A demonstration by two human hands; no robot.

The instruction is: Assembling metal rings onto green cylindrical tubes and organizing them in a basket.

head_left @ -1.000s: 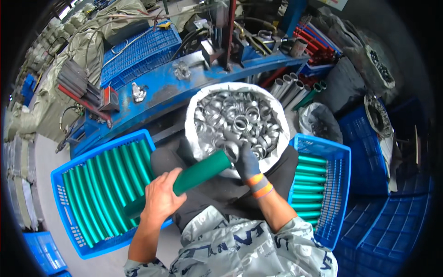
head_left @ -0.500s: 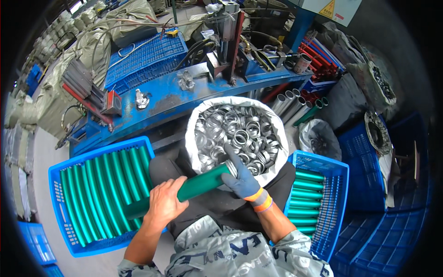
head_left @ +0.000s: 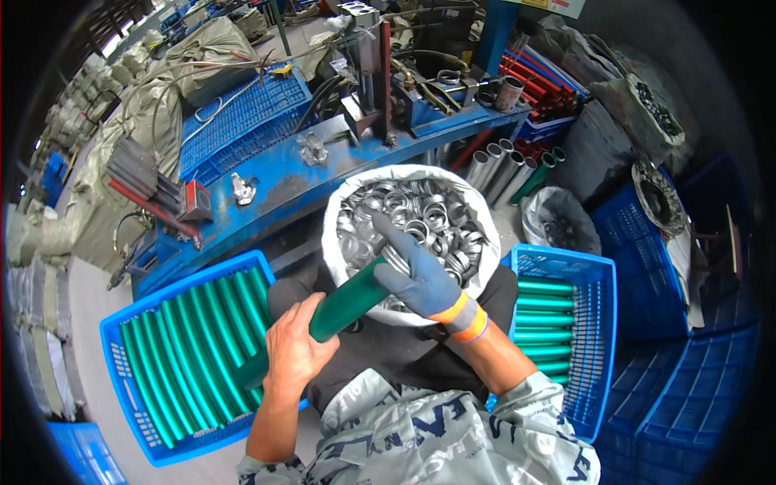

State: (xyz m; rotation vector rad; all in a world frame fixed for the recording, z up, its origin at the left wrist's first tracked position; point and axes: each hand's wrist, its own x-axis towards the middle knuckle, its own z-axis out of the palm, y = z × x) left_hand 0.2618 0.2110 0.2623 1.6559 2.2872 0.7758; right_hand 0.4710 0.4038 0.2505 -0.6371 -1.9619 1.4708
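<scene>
My bare left hand (head_left: 295, 349) grips a green tube (head_left: 343, 302) near its middle, holding it slanted across my lap. My gloved right hand (head_left: 416, 271) is at the tube's upper end, pressing a silver metal ring (head_left: 394, 260) against it. Right behind is a white sack (head_left: 339, 218) full of several silver rings. A blue crate (head_left: 121, 372) on my left holds several green tubes lying side by side. Another blue crate (head_left: 602, 323) on my right holds more green tubes.
A blue metal workbench (head_left: 267, 194) with tools and a press stands beyond the sack. Grey, red and green tubes (head_left: 509, 166) lean behind it. More blue crates (head_left: 695, 388) sit at the right, grey sacks (head_left: 89, 186) at the left.
My right hand came out of the sack of rings and moved onto the upper end of the tube. The left hand kept its grip on the tube.
</scene>
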